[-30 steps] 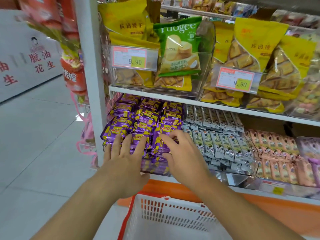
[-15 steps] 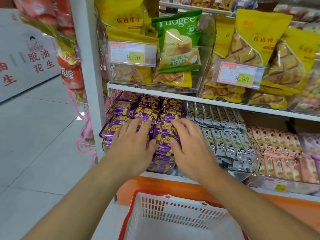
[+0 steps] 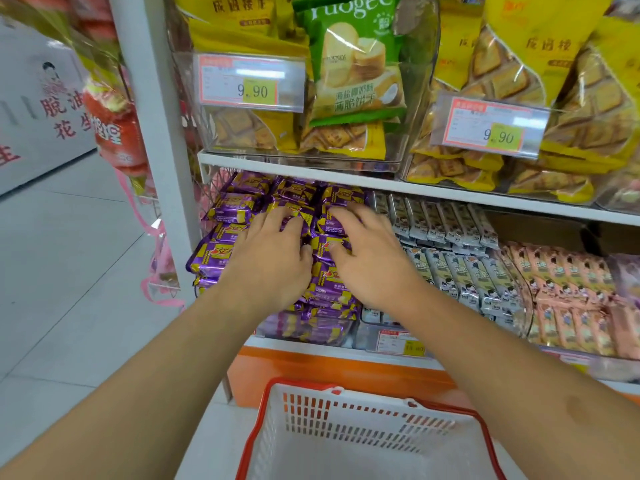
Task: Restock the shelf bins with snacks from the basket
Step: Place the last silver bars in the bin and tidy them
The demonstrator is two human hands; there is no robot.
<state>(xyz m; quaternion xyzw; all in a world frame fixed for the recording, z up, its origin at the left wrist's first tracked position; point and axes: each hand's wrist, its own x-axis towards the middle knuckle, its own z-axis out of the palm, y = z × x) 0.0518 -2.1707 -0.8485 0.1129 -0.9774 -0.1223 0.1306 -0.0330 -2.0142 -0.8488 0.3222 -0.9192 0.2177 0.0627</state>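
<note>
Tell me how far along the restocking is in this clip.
Looks late in the job. Done: the purple snack packs fill their bin high, and the visible part of the basket shows no snacks. In hand: the left hand and right hand lie flat on the purple stack, apparently pressing it tidy. Left: hard to tell; the neighbouring grey-white packs and pink packs also look full.

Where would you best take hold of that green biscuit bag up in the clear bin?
Probably by the green bag's upper half, coming from the front and above. It stands upright, leaning on the yellow bags, and rises well over the clear bin's low front wall, so its top is free while its bottom edge is tucked behind the wall. Both hands now lie flat on the purple packs.
</note>
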